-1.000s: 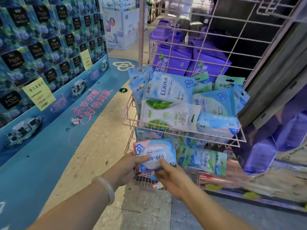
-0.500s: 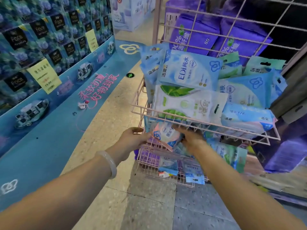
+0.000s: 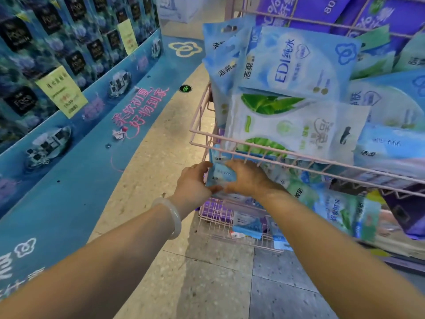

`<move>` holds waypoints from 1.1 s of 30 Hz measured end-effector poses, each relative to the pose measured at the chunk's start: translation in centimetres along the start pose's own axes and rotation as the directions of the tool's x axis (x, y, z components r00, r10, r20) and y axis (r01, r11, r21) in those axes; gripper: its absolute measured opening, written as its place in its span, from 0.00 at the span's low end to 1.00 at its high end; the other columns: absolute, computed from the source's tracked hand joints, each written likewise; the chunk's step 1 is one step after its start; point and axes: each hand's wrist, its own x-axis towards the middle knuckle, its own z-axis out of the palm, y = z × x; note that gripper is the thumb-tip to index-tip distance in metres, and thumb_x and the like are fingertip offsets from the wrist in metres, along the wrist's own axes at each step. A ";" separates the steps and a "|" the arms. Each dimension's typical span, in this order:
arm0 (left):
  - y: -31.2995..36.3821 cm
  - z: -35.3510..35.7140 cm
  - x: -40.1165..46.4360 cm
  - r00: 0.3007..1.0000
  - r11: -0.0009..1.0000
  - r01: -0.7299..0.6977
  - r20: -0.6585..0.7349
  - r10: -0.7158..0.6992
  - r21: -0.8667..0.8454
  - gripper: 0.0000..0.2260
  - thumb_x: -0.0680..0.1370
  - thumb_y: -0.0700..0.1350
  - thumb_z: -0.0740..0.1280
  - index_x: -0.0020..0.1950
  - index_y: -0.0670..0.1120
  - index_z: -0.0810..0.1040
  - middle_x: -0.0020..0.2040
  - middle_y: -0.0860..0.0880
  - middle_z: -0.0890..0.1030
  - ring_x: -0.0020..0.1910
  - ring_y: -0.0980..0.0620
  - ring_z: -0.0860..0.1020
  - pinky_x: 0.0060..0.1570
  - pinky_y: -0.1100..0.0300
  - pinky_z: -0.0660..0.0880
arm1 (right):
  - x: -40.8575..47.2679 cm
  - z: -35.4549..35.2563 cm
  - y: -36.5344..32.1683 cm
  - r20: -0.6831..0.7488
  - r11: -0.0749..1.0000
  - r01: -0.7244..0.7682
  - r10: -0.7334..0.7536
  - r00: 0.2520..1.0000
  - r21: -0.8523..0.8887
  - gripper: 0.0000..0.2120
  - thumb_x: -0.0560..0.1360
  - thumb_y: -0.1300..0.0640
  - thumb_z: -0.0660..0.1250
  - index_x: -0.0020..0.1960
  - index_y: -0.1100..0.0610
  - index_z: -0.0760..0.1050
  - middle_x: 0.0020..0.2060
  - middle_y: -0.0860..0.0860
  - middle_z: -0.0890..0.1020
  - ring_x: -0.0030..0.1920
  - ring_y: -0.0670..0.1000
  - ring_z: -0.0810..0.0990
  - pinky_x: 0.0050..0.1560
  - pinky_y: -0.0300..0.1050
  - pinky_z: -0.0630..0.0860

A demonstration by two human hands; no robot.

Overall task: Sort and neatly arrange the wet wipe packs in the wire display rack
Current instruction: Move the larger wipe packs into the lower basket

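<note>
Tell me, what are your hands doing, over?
Left hand, right hand both gripping small blue wipe pack. Pack under upper pink wire basket. Nothing blocking.

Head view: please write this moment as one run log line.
step: placing | left hand + right hand: holding blue pack | place: rack, under top shelf

Wire rack (image 3: 230, 151) stood at 1 o'clock; packs (image 3: 296, 125) lay in upper basket, more below; display wall (image 3: 57, 65) at 10 o'clock.
</note>
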 end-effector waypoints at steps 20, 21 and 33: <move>1.4 0.3 2.6 0.999 0.852 0.026 -0.045 -0.003 0.523 0.23 0.75 0.61 0.61 0.65 0.50 0.71 0.60 0.42 0.77 0.62 0.40 0.69 0.58 0.51 0.65 | -2.6 0.0 1.4 -0.202 0.979 -0.165 0.187 0.962 0.118 0.25 0.75 0.45 0.63 0.70 0.51 0.65 0.58 0.59 0.78 0.58 0.58 0.76 0.60 0.49 0.73; 1.5 0.5 2.6 0.998 0.871 0.014 -0.058 0.017 0.491 0.23 0.75 0.59 0.62 0.66 0.49 0.70 0.62 0.42 0.75 0.64 0.40 0.68 0.61 0.51 0.64 | -2.6 0.0 1.3 -0.212 0.978 -0.187 0.203 0.956 0.090 0.27 0.75 0.44 0.62 0.70 0.53 0.63 0.59 0.59 0.77 0.59 0.59 0.75 0.60 0.49 0.73; 2.2 1.7 3.7 0.993 0.929 0.008 0.108 -0.052 0.371 0.27 0.77 0.48 0.60 0.74 0.51 0.56 0.76 0.47 0.58 0.76 0.44 0.49 0.73 0.50 0.49 | -3.6 0.6 1.0 -0.114 0.867 -0.187 0.267 0.957 0.461 0.43 0.63 0.46 0.75 0.72 0.48 0.58 0.70 0.50 0.65 0.70 0.53 0.64 0.69 0.49 0.65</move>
